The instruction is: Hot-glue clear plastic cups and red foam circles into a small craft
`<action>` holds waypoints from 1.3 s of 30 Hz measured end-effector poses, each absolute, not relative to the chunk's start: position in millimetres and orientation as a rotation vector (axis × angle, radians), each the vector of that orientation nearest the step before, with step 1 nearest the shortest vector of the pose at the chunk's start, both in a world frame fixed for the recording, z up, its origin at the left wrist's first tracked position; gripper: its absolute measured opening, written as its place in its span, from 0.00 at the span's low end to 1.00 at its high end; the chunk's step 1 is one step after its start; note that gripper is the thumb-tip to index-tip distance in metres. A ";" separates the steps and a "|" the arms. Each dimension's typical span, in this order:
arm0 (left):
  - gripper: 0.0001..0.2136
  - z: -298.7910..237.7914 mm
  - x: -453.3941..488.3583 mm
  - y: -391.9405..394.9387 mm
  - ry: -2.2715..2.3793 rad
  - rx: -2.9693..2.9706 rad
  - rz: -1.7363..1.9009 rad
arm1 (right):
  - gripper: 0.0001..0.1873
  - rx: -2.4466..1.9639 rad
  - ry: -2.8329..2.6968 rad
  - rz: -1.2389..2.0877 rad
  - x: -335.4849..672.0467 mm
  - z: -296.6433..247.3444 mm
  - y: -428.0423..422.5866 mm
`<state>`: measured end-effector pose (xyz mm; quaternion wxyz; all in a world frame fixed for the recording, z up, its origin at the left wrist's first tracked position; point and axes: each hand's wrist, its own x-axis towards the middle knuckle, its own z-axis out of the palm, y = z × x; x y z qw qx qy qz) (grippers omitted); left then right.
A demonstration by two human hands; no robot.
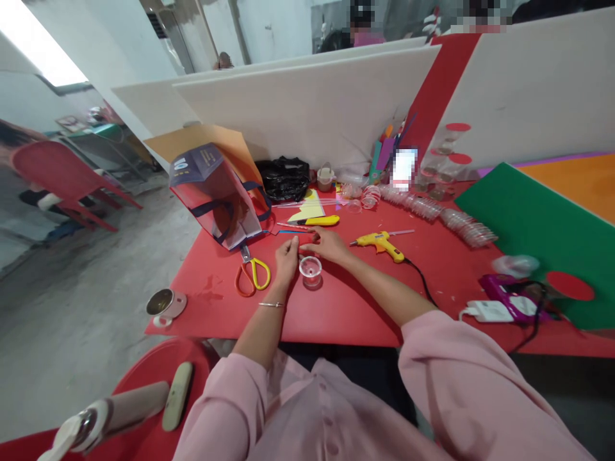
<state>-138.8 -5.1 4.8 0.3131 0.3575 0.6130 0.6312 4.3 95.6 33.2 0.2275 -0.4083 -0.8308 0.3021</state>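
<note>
My left hand [287, 256] is closed in a pinch above the red table, thumb up; whatever sits between its fingertips is too small to make out. Just right of it, my right hand [331, 246] has its fingers curved and apart, reaching toward the left fingertips, with nothing visible in them. A small clear plastic cup [311, 271] stands on the table just below both hands. Beyond the fingers lie a thin blue stick [292, 232] and a yellow box cutter [323, 221]. Scissors [253, 274] with red and yellow handles rest left of my left hand.
A yellow glue gun [379, 243] with a black cord lies to the right. A paper bag [216, 192] and black plastic bag [284, 178] stand behind. Rows of clear cups [461, 224], a phone [403, 168] and a purple power strip [516, 301] are right; a mug [168, 306] is at the left edge.
</note>
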 end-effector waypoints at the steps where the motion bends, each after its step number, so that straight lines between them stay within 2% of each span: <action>1: 0.26 4.2 -139.2 -4.5 1.609 0.936 1.659 | 0.30 -1.103 -2.325 0.816 -0.4 31.1 98.5; 4: 0.27 1.8 -140.0 -1.2 1.590 0.897 1.648 | 0.20 -1.006 -2.383 0.760 -10.4 25.1 103.3; 8: 0.18 -0.5 -139.5 5.7 1.618 0.849 1.722 | 0.24 -0.914 -2.345 0.790 -13.7 23.9 107.4; 13: 0.14 0.2 -139.6 7.1 1.626 0.847 1.696 | 0.26 -0.920 -2.360 0.834 -11.1 30.1 114.7; 18: 0.22 0.1 -142.4 4.1 1.626 0.886 1.667 | 0.13 -0.865 -2.465 0.799 -11.9 36.5 114.1; 20: 0.23 -2.1 -145.1 5.7 1.674 0.881 1.682 | 0.18 -0.924 -2.501 0.796 -11.7 41.4 112.9; 22: 0.18 -5.0 -149.3 8.6 1.778 0.878 1.750 | 0.26 -0.987 -2.549 0.800 -10.2 48.4 113.8; 23: 0.14 -6.2 -151.6 10.2 1.841 0.880 1.800 | 0.27 -1.004 -2.571 0.794 -9.3 52.5 115.3; 26: 0.09 -8.2 -157.3 13.1 1.945 0.904 1.921 | 0.16 -0.977 -2.598 0.754 -7.1 66.5 122.2; 28: 0.10 -7.9 -158.3 12.4 1.919 0.921 1.902 | 0.15 -1.013 -2.587 0.709 -7.3 76.3 126.2; 29: 0.13 -7.4 -157.9 11.5 1.910 0.917 1.867 | 0.16 -1.071 -2.577 0.675 -7.9 81.1 127.5; 32: 0.26 -5.7 -155.6 8.4 1.973 0.940 1.771 | 0.38 -1.240 -2.543 0.559 -9.6 92.8 129.8; 33: 0.28 -5.3 -155.2 7.9 2.004 0.987 1.768 | 0.41 -1.245 -2.553 0.540 -9.7 95.4 130.9; 35: 0.27 -5.0 -155.7 8.4 2.047 1.111 1.790 | 0.37 -1.188 -2.624 0.548 -7.9 98.9 135.1; 37: 0.20 -5.4 -157.6 10.4 2.072 1.173 1.813 | 0.25 -1.133 -2.696 0.562 -3.4 101.6 142.8; 39: 0.13 -6.0 -160.1 12.6 2.099 1.146 1.825 | 0.19 -1.132 -2.715 0.541 4.4 105.7 154.1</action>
